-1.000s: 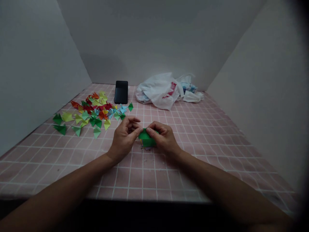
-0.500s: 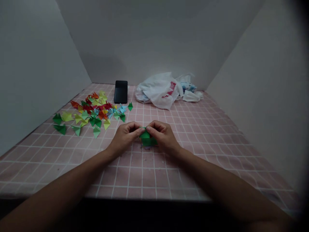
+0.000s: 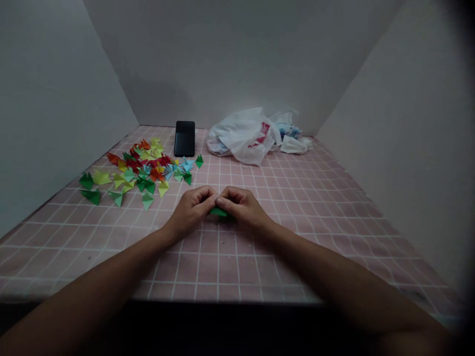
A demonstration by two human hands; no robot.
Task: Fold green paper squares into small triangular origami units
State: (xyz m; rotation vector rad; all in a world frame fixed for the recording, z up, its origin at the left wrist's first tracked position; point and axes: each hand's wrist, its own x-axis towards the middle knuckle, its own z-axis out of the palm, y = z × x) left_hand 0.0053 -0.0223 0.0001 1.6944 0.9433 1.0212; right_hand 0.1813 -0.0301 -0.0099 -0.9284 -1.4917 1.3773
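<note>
A small piece of green paper (image 3: 218, 211) shows just below my thumbs, mostly covered by my fingers. My left hand (image 3: 195, 206) is closed on its left side, thumb and forefinger pinched together. From the right, my right hand (image 3: 243, 205) pinches the same paper, its thumb tip touching the left thumb. Beneath the paper lies a dark patch, and I cannot make out whether it is shadow or more paper. Off to the left spreads a pile of folded paper pieces (image 3: 147, 170) in red, orange, yellow, green and light blue.
A black phone (image 3: 184, 139) lies at the back of the pink checked tablecloth (image 3: 297, 222). Right of it sits a crumpled white plastic bag (image 3: 243, 136), with a smaller white and blue bundle (image 3: 291, 133) beside it. Pale walls close in the table at the back and both sides.
Both hands have come closer together, the right one shifting left until the thumbs meet. Less of the green paper shows now, and its upper part is covered by the fingers.
</note>
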